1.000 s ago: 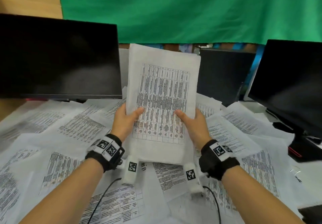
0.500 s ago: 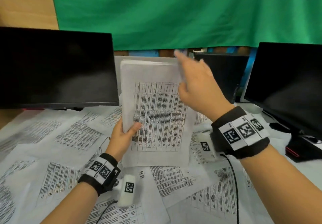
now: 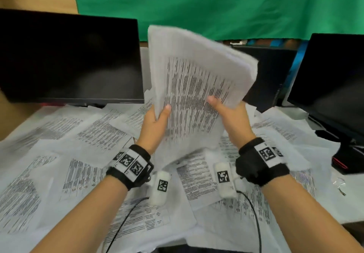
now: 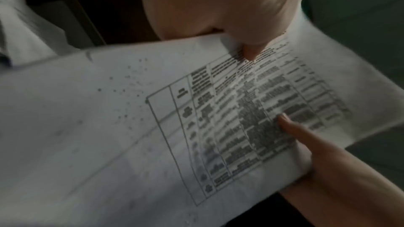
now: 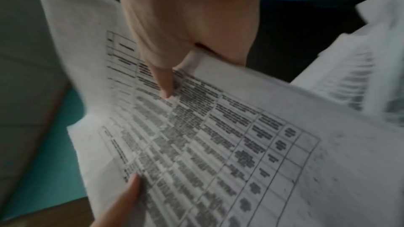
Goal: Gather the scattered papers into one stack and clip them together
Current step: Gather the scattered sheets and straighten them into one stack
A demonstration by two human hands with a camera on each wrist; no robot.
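Both hands hold the gathered sheaf of printed sheets raised and tilted above the middle of the bench, probably to square its edges. The left hand and right hand each pinch a lower side, thumb in front. Fingers behind are hidden; print blurs; no clip identifiable. Loose sheets cover the bench.

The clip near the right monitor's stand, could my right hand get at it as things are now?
Probably not yet: the right hand and left hand both hold the paper stack. The small clip lies uncovered on the table, so a freed right hand looks able to.
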